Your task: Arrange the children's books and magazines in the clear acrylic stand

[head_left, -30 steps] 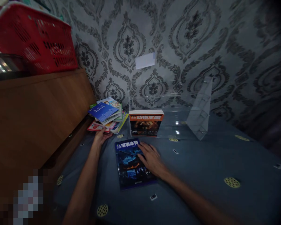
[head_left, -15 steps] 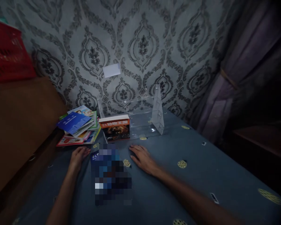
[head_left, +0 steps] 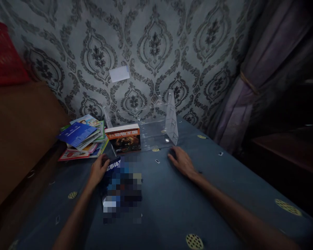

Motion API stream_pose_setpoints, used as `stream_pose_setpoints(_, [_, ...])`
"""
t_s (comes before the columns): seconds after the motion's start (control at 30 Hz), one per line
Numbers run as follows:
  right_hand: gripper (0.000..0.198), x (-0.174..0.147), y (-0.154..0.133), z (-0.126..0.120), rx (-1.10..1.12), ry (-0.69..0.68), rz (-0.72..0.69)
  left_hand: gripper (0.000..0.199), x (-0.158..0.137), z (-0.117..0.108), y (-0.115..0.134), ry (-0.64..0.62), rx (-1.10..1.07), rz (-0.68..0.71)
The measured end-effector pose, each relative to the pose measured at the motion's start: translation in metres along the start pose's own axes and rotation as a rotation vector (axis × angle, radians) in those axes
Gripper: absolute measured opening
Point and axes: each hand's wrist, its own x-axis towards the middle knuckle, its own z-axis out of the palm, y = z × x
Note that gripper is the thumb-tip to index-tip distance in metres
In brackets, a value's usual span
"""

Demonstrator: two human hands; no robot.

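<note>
A dark blue book [head_left: 112, 167] with white title characters lies in front of me, most of its cover blurred out by blocks. My left hand [head_left: 98, 171] is closed at its upper left corner, thumb over the cover; the fingers beneath are partly hidden. My right hand [head_left: 182, 162] is open with fingers apart, holding nothing, just in front of the right side panel of a clear plastic rack [head_left: 172, 119]. A thick book with an orange title band and a lion on its cover [head_left: 125, 140] stands upright at the rack's left end.
Left of the rack is a messy pile of thin books [head_left: 79, 135], a blue one near its top. A brown cardboard box [head_left: 18, 128] with a red bag [head_left: 5, 55] above it borders the left. Patterned wallpaper backs the blue tablecloth [head_left: 159, 201]; a tied curtain [head_left: 243, 100] hangs right.
My left hand has moved onto the blue book's corner, and the book has turned slightly. My right hand has shifted right and toward the rack. The view has panned a little.
</note>
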Motion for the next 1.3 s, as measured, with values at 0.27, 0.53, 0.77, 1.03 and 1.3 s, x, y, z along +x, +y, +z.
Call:
stream_pose_setpoints(0.27, [0.043,0.048,0.016,0.004,0.165,0.175,0.268,0.061,0.018,0.033,0.020,-0.129,-0.097,0.046])
stream_pose_setpoints(0.53, [0.019,0.053,0.025,0.011,0.097,0.192,0.260,0.040,0.028,0.048,0.018,-0.038,-0.016,-0.042])
stream_pose_setpoints(0.77, [0.020,0.054,0.020,0.010,0.045,0.144,0.281,0.041,0.033,0.051,0.019,-0.045,0.103,-0.033])
stream_pose_setpoints(1.03, [0.021,0.054,0.023,0.009,0.106,0.138,0.270,0.041,0.031,0.051,0.020,-0.003,-0.065,-0.049])
stream_pose_setpoints(1.3, [0.019,0.053,0.017,0.005,0.128,0.145,0.265,0.040,0.029,0.050,0.019,0.014,-0.167,-0.086])
